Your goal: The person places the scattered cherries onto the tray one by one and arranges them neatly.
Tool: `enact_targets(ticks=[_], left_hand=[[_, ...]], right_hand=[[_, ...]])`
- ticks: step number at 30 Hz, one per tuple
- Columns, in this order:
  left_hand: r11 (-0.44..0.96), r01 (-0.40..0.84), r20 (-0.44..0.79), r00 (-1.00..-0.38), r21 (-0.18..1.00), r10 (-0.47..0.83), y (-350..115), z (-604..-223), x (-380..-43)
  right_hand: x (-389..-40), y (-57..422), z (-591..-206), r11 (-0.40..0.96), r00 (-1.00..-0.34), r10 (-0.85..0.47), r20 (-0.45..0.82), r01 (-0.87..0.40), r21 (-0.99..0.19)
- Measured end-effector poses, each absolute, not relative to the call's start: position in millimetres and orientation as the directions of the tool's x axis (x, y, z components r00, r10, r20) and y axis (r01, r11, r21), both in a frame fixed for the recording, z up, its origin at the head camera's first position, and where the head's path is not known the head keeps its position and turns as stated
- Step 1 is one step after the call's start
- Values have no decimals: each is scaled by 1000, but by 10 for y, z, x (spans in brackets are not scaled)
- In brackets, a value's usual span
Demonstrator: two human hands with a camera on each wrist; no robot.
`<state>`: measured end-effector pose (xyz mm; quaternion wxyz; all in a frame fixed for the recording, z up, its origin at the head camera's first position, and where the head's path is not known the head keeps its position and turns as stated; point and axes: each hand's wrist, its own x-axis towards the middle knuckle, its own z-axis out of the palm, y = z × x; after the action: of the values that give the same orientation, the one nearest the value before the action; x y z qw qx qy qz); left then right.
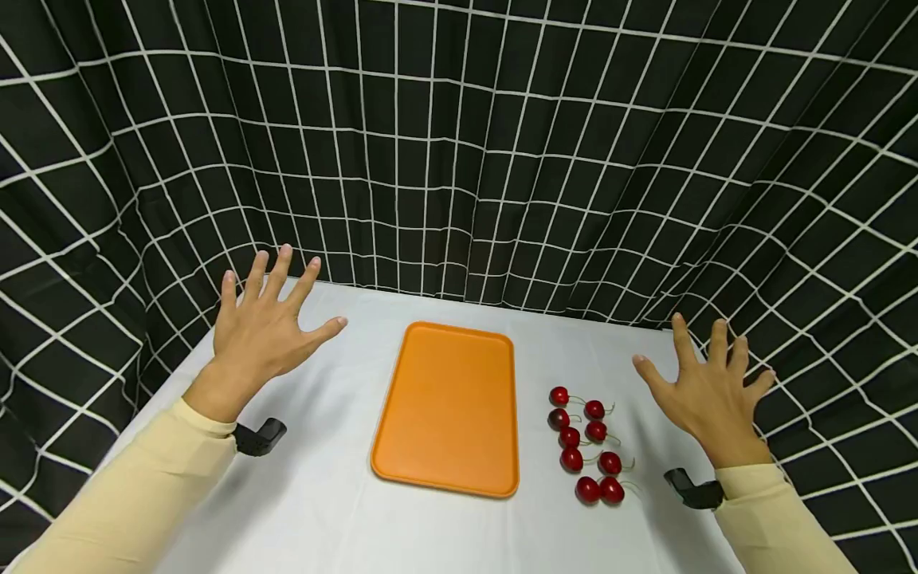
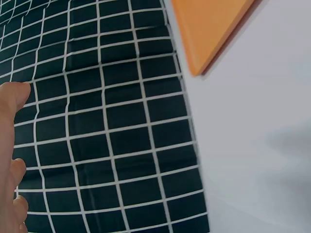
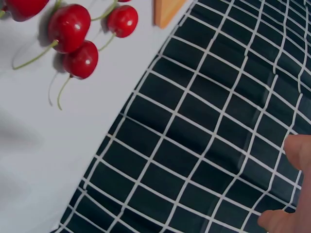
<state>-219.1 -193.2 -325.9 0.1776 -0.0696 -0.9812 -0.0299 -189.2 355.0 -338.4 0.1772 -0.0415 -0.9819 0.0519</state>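
My left hand point(image 1: 261, 335) hovers over the table's left side with fingers straight and spread, holding nothing. On the other side my right hand point(image 1: 706, 399) is also raised, its fingers spread apart and touching nothing. Between them an orange rectangular tray point(image 1: 448, 406) lies flat on the table. Several dark red cherries point(image 1: 571, 459) with green stems sit right of the tray, in two rough columns, nearest to the right hand. The right wrist view shows some of these cherries point(image 3: 69, 28) close up. A corner of the tray point(image 2: 209, 34) appears in the left wrist view.
A white cloth point(image 1: 308, 510) covers the table. Black curtains point(image 1: 459, 143) with a white grid hang behind the table and along both sides. Each wrist bears a black camera mount, the left mount point(image 1: 260, 437) and the right mount point(image 1: 693, 489).
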Motion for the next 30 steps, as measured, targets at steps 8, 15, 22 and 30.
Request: enact_targets(ticks=[8,15,22,30], left_hand=[[978,200,323,-931,55,172,-1817,-3501,-2095],[971,231,320,-926,66,199,-1721,-3725,-2022],[950,302,293,-918,85,266,-1541,-4073,-1903],[928,351,299,-905,122,303,-1373,-4388,-1771]], right_hand=[[-1859,3565,-3481,989,-943,99,318,59,-132],[-1841,3558,-3567,990,-941,102,324,64,-126],[-1838,3538,-3663,990,-946,102,308,66,-126],[-1848,3519,-3702,990,-946,92,310,53,-132]])
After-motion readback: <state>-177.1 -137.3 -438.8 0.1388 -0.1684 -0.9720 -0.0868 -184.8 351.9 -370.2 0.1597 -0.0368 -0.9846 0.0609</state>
